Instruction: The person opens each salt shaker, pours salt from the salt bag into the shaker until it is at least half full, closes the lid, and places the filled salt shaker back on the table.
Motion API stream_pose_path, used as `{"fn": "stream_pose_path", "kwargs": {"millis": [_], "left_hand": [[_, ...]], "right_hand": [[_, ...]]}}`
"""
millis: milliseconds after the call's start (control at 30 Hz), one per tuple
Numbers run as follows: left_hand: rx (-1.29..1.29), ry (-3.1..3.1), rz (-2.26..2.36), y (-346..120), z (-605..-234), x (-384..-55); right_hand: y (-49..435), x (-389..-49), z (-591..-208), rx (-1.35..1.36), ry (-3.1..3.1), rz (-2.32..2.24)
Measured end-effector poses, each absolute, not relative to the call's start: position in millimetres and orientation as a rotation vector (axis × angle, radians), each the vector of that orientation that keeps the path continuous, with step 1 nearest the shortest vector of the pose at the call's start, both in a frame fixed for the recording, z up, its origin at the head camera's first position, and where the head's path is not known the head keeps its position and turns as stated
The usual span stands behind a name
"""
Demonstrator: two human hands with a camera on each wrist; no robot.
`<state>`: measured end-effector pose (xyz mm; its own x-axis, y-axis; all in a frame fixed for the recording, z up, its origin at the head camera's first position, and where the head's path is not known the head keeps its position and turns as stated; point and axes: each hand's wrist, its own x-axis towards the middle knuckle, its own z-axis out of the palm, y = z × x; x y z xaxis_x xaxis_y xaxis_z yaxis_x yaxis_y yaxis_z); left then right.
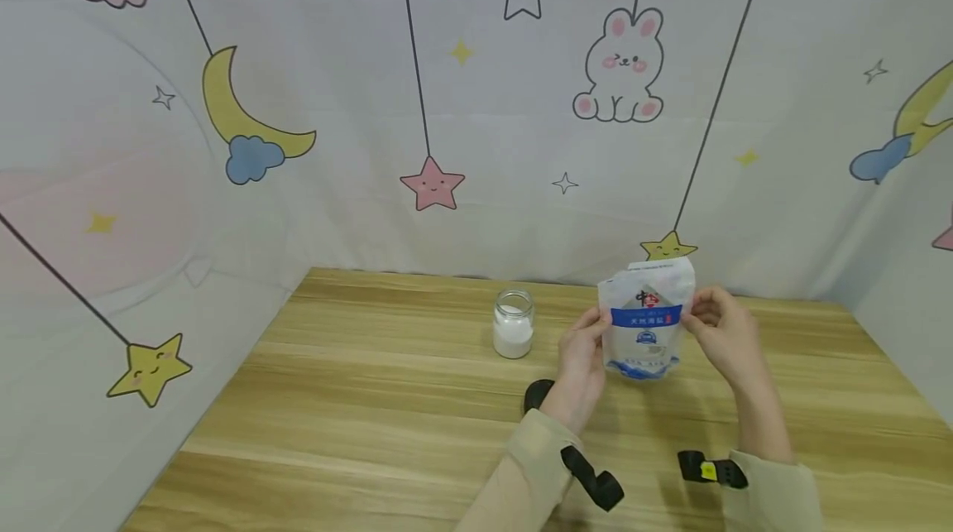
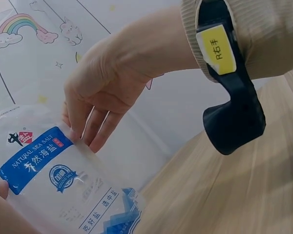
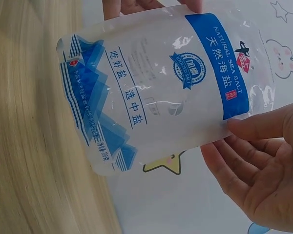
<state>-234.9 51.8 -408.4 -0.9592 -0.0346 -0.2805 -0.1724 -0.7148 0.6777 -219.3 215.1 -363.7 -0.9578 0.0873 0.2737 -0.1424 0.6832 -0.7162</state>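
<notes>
A clear and white pouch of sea salt with a blue band is held upright over the right part of the table, its printed front toward me. My left hand grips the pouch's left edge, thumb on the front. On the opposite edge, my right hand pinches the pouch between thumb and fingers, as the right wrist view also shows with the salt pouch close up. Left of the hands stands a lidless glass jar filled partway with white grains. A black round lid lies partly hidden behind my left wrist.
The wood-grain table reaches back to a white curtain printed with stars, a moon and rabbits. More of this cloth hangs along the left and right sides. Black camera straps sit on both sleeves.
</notes>
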Motion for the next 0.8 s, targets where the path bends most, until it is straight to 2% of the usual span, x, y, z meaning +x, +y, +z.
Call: {"fn": "stream_pose_path", "kwargs": {"millis": [800], "left_hand": [[-0.497,1.303,2.759,60.9,-405.0,-235.5]], "right_hand": [[219.9,-220.2,-369.9,-0.006,-2.647,1.127]]}}
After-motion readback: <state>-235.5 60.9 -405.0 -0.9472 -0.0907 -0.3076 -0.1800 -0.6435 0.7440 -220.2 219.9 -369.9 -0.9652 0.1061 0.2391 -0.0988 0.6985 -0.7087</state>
